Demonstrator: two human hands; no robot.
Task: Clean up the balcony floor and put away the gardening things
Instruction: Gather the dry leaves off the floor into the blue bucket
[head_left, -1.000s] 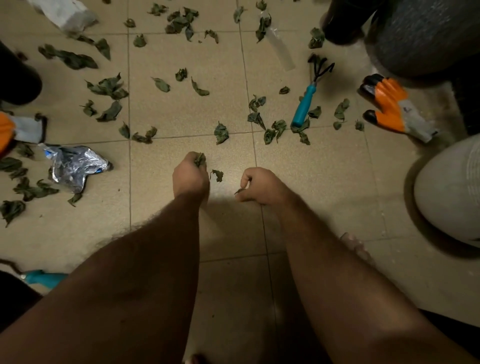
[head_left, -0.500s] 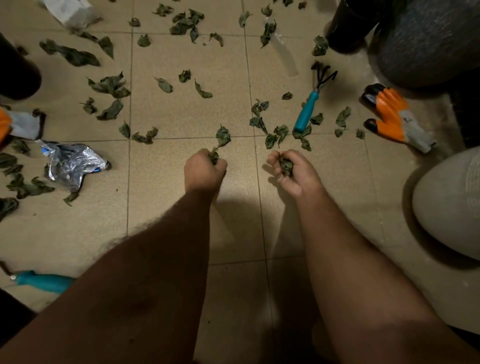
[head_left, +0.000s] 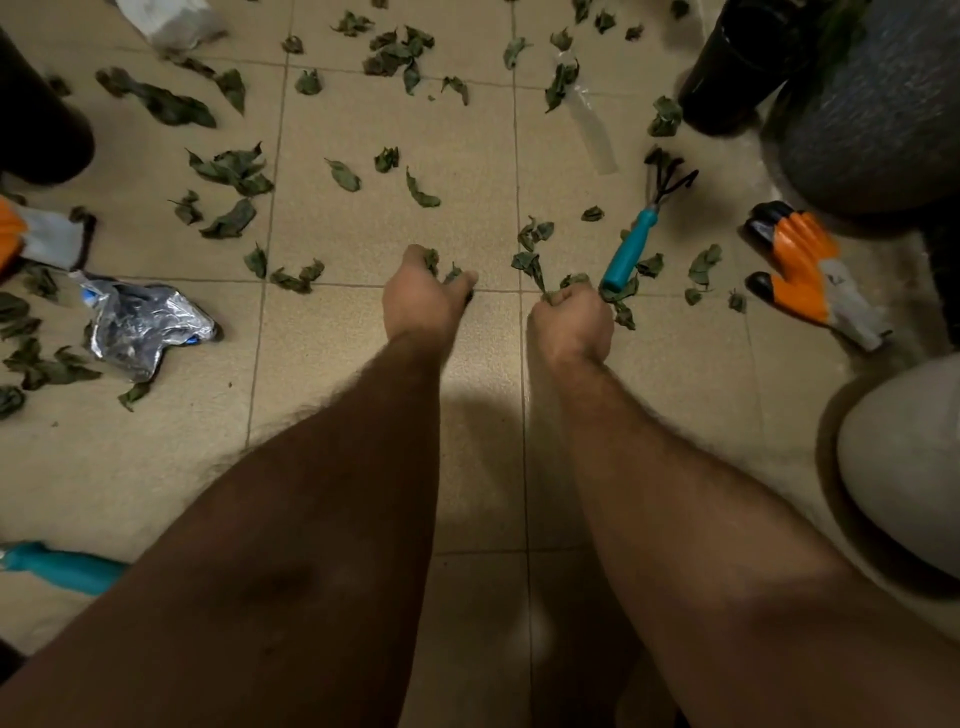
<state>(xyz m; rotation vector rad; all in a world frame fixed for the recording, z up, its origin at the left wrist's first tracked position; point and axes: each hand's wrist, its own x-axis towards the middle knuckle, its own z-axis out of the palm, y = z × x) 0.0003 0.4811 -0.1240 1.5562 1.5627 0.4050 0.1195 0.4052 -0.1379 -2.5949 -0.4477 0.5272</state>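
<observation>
Two hands curled round leaves: left hand (head_left: 420, 301), right hand (head_left: 570, 321). Two orange gloves (head_left: 810, 270), one hand rake (head_left: 641, 239), one foil wrapper (head_left: 145, 325).

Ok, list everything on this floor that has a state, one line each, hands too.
Left hand: curled round leaves.
Right hand: gripping leaves.
Loose leaves: scattered over the tiles.
Hand rake: lying flat, untouched.
Orange glove: lying flat.
Foil bag: crumpled on the floor.
</observation>
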